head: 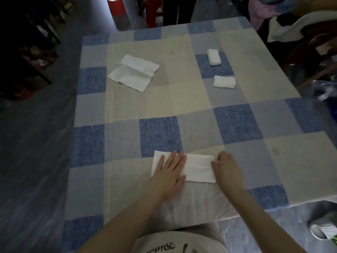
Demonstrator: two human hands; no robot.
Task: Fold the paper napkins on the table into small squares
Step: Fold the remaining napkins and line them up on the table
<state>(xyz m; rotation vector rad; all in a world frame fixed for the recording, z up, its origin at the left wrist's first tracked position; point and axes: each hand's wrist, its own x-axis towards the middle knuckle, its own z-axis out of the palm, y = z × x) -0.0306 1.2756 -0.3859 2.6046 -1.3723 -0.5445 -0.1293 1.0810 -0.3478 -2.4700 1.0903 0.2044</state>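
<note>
Our left hand (168, 170) lies flat on left half of half-folded napkin (197, 168), fingers (175, 158) straight, slightly spread. Our right hand (227, 168) at napkin's right edge, fingers curled; whether they pinch paper, we cannot tell. Napkin sits near front of checked tabletop (237, 123). Far left: unfolded napkin (134, 73). Far right: two folded squares (214, 56) (224, 81).

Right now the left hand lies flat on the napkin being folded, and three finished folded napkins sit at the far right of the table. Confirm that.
Not quite. The head view shows two finished folded napkins at the far right, one behind the other, not three. The rest holds: the left hand lies flat on the napkin being folded. The third napkin lies unfolded at the far left.
</note>
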